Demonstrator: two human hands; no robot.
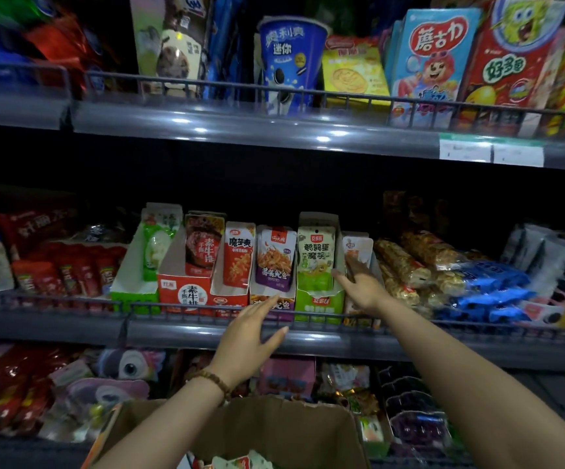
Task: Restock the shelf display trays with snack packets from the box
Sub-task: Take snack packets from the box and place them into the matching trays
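Trays stand in one row on the middle shelf, far from the person and higher than the box, which is at the near bottom edge, between the two forearms. So the way from box to tray goes up and away. Each tray runs from near to far, and the packets inside stand upright with the long side vertical and the printed face turned to the person.

The right hand is the nearer one to the work. It is inside the last tray at the right of the row, where a white and orange packet stands. Its thumb lies beside the wall of the green tray. I cannot tell whether this hand pinches a packet or only pushes the packets back, because its own back hides the fingers.

The left hand is open and holds nothing, the fingers spread, just at the wire rail in front of the purple tray.

The box is brown cardboard with torn flaps. Only a few loose packets show at its bottom, in white and red, partly cut by the frame. I judge that the free left hand has the shorter way down to them.
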